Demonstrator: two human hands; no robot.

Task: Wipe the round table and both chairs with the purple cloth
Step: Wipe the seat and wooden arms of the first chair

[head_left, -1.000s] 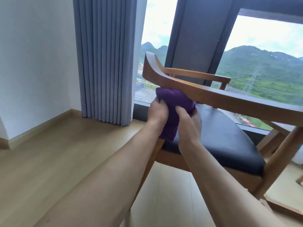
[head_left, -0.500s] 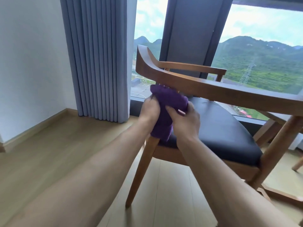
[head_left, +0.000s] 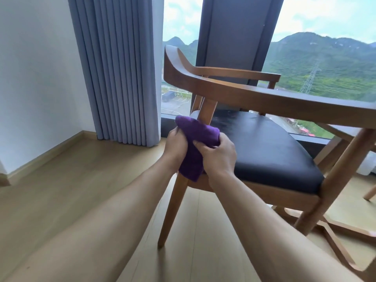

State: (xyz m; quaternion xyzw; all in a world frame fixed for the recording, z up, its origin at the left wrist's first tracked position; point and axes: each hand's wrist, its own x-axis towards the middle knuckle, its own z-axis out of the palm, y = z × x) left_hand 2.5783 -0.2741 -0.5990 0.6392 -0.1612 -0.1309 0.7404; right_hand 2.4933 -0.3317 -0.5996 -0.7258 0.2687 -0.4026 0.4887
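**Cloth wrapped on the chair's rear post**

Floor [head_left: 61, 190] of pale wood planks runs under everything, meeting a white wall [head_left: 36, 78] to the left of the chair. Behind the chair stands a large window [head_left: 325, 47] with green hills beyond it, and a blue-grey pleated curtain [head_left: 116, 68] hangs just left of the chair's backrest.

The chair [head_left: 274, 102] is wooden, with a curved backrest that flows into two armrests and a dark padded seat [head_left: 264, 151]. Its near left leg slants down to the floor. At the right of the chair, part of another wooden frame shows at the edge of view; what it belongs to I cannot tell.

The purple cloth [head_left: 200, 132] is bunched around the upright post at the chair's left rear corner, right where the post meets the seat, with a loose end hanging down over the seat rail.

The left hand [head_left: 176, 144] grips the cloth from the left side of the post, fingers curled into the fabric. The right hand [head_left: 218, 154] grips it from the seat side, thumb and fingers pinching the folds.
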